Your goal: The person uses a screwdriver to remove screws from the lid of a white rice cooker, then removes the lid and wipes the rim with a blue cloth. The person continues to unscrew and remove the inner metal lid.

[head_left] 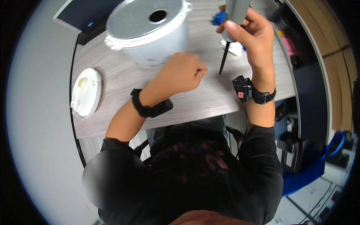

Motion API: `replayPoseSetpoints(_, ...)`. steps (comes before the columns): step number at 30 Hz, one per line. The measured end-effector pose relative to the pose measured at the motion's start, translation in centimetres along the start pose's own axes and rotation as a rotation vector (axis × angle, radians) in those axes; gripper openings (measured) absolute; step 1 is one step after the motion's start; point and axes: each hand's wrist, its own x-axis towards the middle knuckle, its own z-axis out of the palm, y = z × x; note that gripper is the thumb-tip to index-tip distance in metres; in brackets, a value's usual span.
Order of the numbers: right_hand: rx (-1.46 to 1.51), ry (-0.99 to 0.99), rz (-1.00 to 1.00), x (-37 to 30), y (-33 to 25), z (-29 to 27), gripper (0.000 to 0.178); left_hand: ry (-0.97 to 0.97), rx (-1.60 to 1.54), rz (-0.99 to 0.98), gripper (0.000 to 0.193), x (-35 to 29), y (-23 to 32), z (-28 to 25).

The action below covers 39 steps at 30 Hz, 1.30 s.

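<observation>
My right hand [258,39] is wrapped round a grey electric screwdriver [237,17], the thumb lying along its body. Its thin black bit [225,58] points down over the table, the tip apart from any part. My left hand [182,71] is curled closed just in front of a large white drum-shaped housing [165,48]. Whether those fingers hold anything is hidden. The housing has a shiny grey top [140,18] with a round dark hole, and a white rim with tabs. Both wrists carry black straps with small devices.
At the table's left edge lies a round white plastic cover [90,95] with small tabs. Beyond the screwdriver are a blue bundle [219,18] and a small white item [235,48]. A dark screen [88,13] stands at the far left. Shelving with cardboard [339,86] borders the right.
</observation>
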Motion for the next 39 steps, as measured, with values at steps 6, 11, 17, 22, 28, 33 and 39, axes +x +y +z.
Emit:
replayPoseSetpoints(6, -0.075, 0.369, 0.145, -7.5, 0.7, -7.9, 0.031, -0.120, -0.016, -0.004, 0.010, 9.3, 0.7, 7.0)
replayPoseSetpoints(11, -0.097, 0.555, 0.238, -11.5, 2.7, -10.1, 0.029, -0.162, 0.092, -0.016, 0.011, 13.6, 1.1, 11.9)
replayPoseSetpoints(17, -0.036, 0.585, 0.305, -12.9, 4.0, -10.7, 0.027, -0.257, 0.154, -0.048, 0.013, 15.9, 1.0, 15.0)
replayPoseSetpoints(22, -0.005, 0.581, 0.295, -12.9, 4.2, -10.7, 0.028, -0.268, 0.151, -0.099, 0.014, 15.6, 1.2, 14.5)
replayPoseSetpoints(28, -0.074, 0.495, 0.249, -10.2, 3.3, -8.8, 0.034, -0.029, -0.043, 0.001, 0.015, 11.6, 1.2, 9.0)
replayPoseSetpoints(33, 0.030, 0.234, 0.156, -4.8, 2.6, -4.4, 0.024, 0.210, -0.128, 0.125, 0.011, 4.7, 2.4, 0.4)
replayPoseSetpoints(39, -0.199, -0.099, -0.106, 0.9, 2.1, 4.8, 0.031, 0.483, 0.022, 0.017, 0.010, -3.0, 3.4, -8.2)
